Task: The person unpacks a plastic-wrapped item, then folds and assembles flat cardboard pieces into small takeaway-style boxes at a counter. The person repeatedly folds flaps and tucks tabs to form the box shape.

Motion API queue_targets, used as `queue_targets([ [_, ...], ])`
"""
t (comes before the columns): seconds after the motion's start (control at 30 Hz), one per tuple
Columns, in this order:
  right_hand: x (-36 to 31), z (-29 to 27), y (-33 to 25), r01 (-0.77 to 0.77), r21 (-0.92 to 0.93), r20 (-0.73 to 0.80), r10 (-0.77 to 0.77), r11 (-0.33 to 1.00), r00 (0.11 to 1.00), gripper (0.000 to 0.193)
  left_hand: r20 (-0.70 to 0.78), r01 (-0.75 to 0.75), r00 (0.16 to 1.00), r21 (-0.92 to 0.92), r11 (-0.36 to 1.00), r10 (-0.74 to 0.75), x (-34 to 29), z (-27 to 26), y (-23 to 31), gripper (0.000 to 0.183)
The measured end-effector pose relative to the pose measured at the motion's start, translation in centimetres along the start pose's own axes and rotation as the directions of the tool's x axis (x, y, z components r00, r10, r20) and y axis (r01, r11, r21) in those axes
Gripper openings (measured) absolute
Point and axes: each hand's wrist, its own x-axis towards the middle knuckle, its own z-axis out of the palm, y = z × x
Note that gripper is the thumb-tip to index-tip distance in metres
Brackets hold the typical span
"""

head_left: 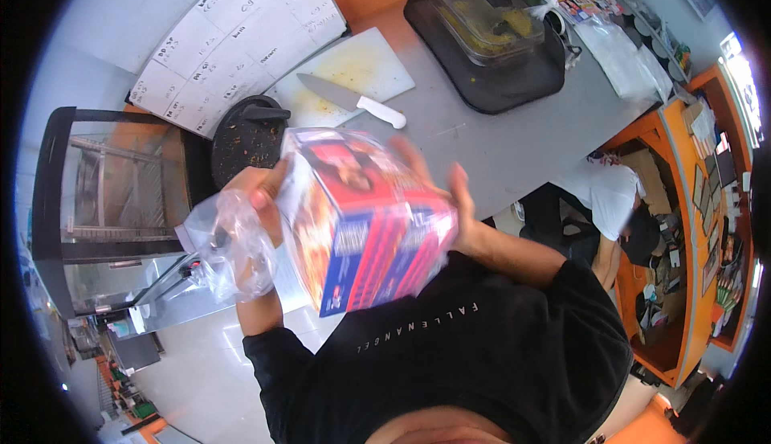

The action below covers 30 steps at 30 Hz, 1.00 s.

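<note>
A printed cardboard box, blue and red with a food picture on one side, is held tilted in front of my chest. It looks partly covered in shiny clear plastic. At its left edge my left hand grips it, a crumpled clear plastic bag hanging round that wrist. My right hand is closed against the right side, with some fingers blurred. Just beyond the box lie a white-handled knife and a stained white cutting board. The knife rests partly on the board.
To the left stands a glass display case, near a black stone mortar. A black tray bears a clear lidded container on the grey table. Another person bends by an orange shelf at right.
</note>
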Motion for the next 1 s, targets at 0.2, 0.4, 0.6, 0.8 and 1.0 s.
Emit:
queue_targets([
  [0.2, 3.9, -5.8, -0.2, -0.305, 0.012, -0.089, 0.305, 0.952, 0.948, 0.086, 0.234, -0.315, 0.943, 0.401, 0.86, 0.236, -0.2, 2.2, 1.1, 0.042],
  [0.4, 1.2, -6.3, -4.3, 0.389, -0.912, 0.404, -0.121, -0.13, 0.907, 0.099, 0.195, -0.168, 0.98, 0.737, 0.655, 0.032, -2.6, 3.7, -6.7, 0.036],
  [0.6, -2.4, -17.1, -3.4, 0.149, -0.938, 0.148, 0.027, -0.314, 0.989, 0.07, 0.073, -0.097, 0.995, 0.623, 0.776, 0.066, -9.4, 14.3, -12.6, 0.04],
  [0.8, 1.1, -22.5, -7.3, -0.254, -0.93, -0.095, -0.494, -0.266, 0.864, 0.034, 0.042, -0.081, 0.997, 0.662, 0.745, 0.071, -7.6, 17.3, -6.6, 0.043],
  [1.0, 3.4, -26.0, -8.3, -0.274, -0.822, -0.061, -0.401, -0.499, 0.914, 0.021, 0.116, -0.047, 0.993, 0.48, 0.876, -0.011, -8.2, 16.6, -7.1, 0.037],
])
